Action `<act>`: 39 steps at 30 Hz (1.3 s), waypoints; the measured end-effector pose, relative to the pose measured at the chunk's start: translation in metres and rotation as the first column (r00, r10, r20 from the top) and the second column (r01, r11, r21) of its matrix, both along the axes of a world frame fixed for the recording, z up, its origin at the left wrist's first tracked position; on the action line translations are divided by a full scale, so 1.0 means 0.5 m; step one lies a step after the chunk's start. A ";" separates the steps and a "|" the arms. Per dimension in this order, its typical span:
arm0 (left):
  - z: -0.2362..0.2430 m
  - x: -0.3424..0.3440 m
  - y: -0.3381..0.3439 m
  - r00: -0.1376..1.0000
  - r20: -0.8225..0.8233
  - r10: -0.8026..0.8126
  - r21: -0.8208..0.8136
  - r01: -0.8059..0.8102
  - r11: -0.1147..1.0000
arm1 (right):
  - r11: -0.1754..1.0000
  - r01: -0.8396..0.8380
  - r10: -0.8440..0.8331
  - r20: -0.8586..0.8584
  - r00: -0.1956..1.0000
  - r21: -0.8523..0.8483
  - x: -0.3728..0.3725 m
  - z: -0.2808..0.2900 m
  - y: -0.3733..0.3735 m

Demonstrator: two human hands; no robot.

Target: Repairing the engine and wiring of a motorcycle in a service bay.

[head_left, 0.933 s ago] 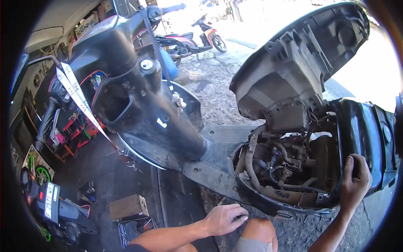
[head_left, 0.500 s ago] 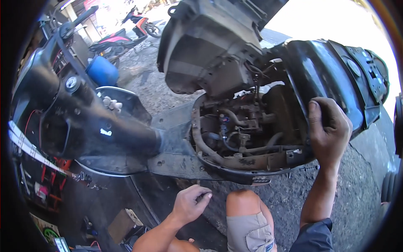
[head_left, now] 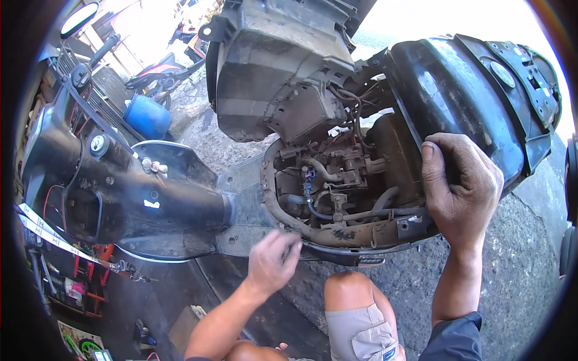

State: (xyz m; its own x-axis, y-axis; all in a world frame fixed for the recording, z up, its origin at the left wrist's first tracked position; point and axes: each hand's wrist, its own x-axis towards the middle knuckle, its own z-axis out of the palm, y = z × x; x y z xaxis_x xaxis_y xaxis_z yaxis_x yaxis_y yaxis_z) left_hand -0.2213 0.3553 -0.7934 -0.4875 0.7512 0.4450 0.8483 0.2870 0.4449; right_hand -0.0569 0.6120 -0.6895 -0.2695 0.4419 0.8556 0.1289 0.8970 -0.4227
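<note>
A dark scooter lies stretched across the view, its engine bay [head_left: 337,186] opened up with hoses and dusty engine parts showing. Over the bay's far side, the grey-brown underseat storage box [head_left: 274,78] stands tilted up. My left hand [head_left: 274,262] is at the near edge of the footboard [head_left: 244,216], blurred, its fingers curled in; whatever is in them is hidden. By the rear end of the bay, beside the black tank-like rear body [head_left: 451,96], my right hand [head_left: 463,186] has its fingers bent toward the thumb. I cannot make out anything between them.
A blue drum [head_left: 147,117] stands beyond the front shield, with another scooter [head_left: 162,75] behind it. Whitish knobs [head_left: 155,165] sit by the front shield. My knee [head_left: 349,295] is close to the scooter's near side. A cardboard box [head_left: 186,328] and red-framed shelving [head_left: 90,283] are at the lower left.
My left hand has moved up and slightly left, to the footboard's edge. The right hand keeps its curled pose near the rear body. The view has shifted, so the scooter sits a little differently.
</note>
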 end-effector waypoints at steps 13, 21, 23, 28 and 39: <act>0.053 -0.141 0.196 0.963 -0.267 -0.039 -0.107 0.011 0.994 | 0.993 -0.099 0.100 -0.010 0.995 0.058 0.006 -0.011 0.022; 0.056 -0.144 0.212 0.943 -0.326 -0.063 -0.180 0.004 0.984 | 0.990 -0.126 0.125 0.013 0.992 0.061 0.015 -0.008 0.032; 0.058 -0.143 0.211 0.931 -0.362 -0.058 -0.194 -0.014 0.981 | 0.990 -0.130 0.130 0.008 0.991 0.060 0.012 -0.007 0.032; 0.053 -0.139 0.185 0.913 -0.406 -0.025 -0.173 -0.051 0.984 | 0.992 -0.118 0.117 0.023 0.993 0.043 0.004 0.000 0.016; 0.144 -0.066 0.055 0.980 -0.062 0.187 0.304 -0.160 0.939 | 1.000 0.005 -0.005 0.029 1.000 0.004 -0.003 0.006 -0.019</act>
State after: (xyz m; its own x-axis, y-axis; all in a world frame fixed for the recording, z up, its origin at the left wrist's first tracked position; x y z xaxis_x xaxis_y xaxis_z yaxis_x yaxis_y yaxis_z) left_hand -0.2545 0.3830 -0.7212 -0.5467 0.4858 0.6820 0.8371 0.3001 0.4574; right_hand -0.0586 0.6023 -0.6865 -0.2919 0.4395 0.8495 0.1454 0.8982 -0.4148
